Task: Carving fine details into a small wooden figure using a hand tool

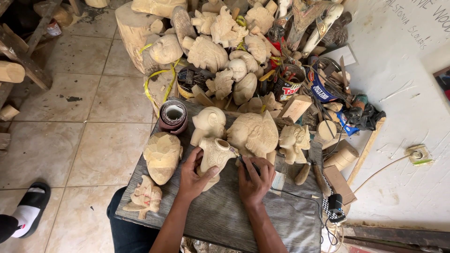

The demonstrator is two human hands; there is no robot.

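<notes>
Steadying a pale wood carving (214,157) upright on the grey board (220,213), the left hand (193,177) wraps its lower body. The right hand (253,180) closes around a corded rotary tool (244,164), tip at the carving's side. Judged light, rigid, with fragile relief; hold by the base.

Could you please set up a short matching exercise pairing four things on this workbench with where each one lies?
Things:
1. small carved figure
2. sandpaper roll
3. corded rotary tool
4. carved mask

Places:
a. at the board's far left corner
b. in the right hand
c. steadied by the left hand
d. lying on the board left of the left hand

Pairs: 1-c, 2-a, 3-b, 4-d
</notes>
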